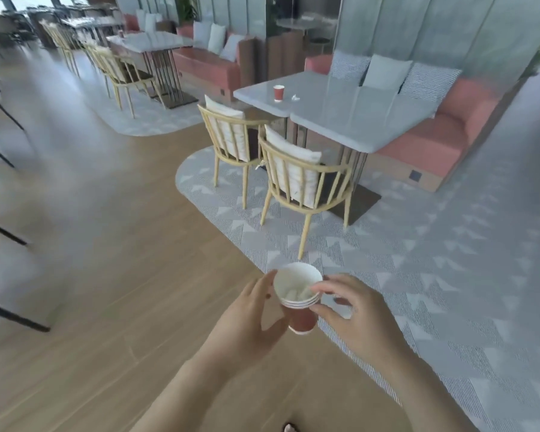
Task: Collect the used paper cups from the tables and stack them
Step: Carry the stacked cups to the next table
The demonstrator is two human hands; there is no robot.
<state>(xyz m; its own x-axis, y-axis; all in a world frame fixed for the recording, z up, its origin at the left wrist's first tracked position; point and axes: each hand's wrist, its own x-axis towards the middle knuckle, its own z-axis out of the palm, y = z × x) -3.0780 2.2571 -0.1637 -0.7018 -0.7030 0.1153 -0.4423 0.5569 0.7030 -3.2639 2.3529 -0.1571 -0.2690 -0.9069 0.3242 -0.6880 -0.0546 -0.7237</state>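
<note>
Paper cups, nested into a short red stack point(300, 302) with three white rims showing, sit between both hands low in the view, tilted so the open mouth leans toward 11 o'clock. The left hand point(256, 316) cradles the stack's side from 9 o'clock, fingers curled round the red wall; the right hand point(353, 310) pinches the rims from 3 o'clock, thumb and forefinger closed on the edge. The likeliest slip, as I judge it, is the top cup seating crooked: a pinch on one side of the rim can wedge it askew, and something pale crumpled inside may keep the next cup from nesting fully. A tilted stack may also spill any dregs on the wooden floor point(116, 275). Another red cup point(278, 92) stands upright on the near grey table point(340, 120) at 12 o'clock, well apart from the hands, just beside a small white scrap point(295, 97); a further cup point(121, 33) seems to stand on the far table point(150, 42) at 11 o'clock.
</note>
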